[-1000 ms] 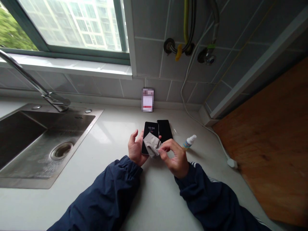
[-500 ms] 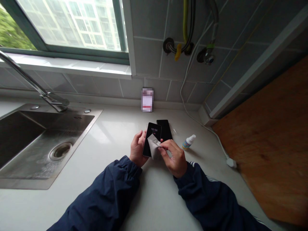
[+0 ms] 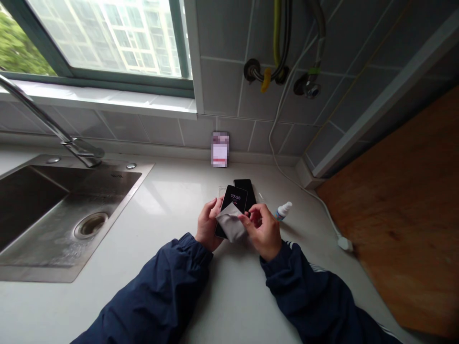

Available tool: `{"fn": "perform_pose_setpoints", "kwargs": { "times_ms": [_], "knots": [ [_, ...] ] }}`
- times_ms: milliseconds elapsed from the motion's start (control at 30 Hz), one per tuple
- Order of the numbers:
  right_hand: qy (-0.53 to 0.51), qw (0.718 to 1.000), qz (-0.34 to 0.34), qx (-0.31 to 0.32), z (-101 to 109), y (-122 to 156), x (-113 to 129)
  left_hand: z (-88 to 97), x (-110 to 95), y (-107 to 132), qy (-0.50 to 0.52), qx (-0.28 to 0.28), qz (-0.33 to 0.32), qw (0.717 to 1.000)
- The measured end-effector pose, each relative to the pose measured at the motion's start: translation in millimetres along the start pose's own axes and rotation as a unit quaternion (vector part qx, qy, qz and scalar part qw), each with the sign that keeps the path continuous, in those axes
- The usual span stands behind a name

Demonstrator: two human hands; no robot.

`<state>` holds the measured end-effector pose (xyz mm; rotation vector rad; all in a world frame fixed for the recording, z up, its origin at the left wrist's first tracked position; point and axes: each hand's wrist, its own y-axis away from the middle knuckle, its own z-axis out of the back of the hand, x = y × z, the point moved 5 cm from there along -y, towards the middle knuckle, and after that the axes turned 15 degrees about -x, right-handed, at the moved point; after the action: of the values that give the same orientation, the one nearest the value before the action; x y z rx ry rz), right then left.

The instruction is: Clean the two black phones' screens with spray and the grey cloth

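A cloth [image 3: 232, 227] hides the phone's [image 3: 230, 197] lower part; the sink [image 3: 53, 274] is cropped.

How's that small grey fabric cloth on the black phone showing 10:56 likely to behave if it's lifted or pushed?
The small grey cloth is probably floppy, since it drapes over that black phone. It looks thin, so likely light for its size. Pushed, it may bunch up, given its soft folds.
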<state>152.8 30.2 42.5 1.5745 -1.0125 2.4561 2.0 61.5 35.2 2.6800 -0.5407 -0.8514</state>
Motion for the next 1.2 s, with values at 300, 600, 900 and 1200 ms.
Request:
{"fn": "perform_pose_setpoints", "kwargs": {
  "times_ms": [300, 600, 900, 1200],
  "knots": [
    [-0.048, 0.993, -0.052, 0.094, -15.9, 7.1, -2.3, 2.4, -16.4, -2.1, 0.017, -0.015, -0.028, 0.999],
    [-0.064, 0.975, -0.139, 0.160, -23.2, 10.0, -16.1, 4.9, -14.9, -3.1, -0.010, -0.022, -0.034, 0.999],
    [-0.078, 0.996, -0.052, -0.002, 2.8, -9.0, 5.7, 5.6, -14.0, -4.8, -0.004, -0.012, -0.004, 1.000],
    [-0.129, 0.986, 0.031, -0.100, 15.9, -11.4, 26.2, 3.1, -1.4, 1.4, -0.073, 0.076, 0.088, 0.990]
  ]
}}
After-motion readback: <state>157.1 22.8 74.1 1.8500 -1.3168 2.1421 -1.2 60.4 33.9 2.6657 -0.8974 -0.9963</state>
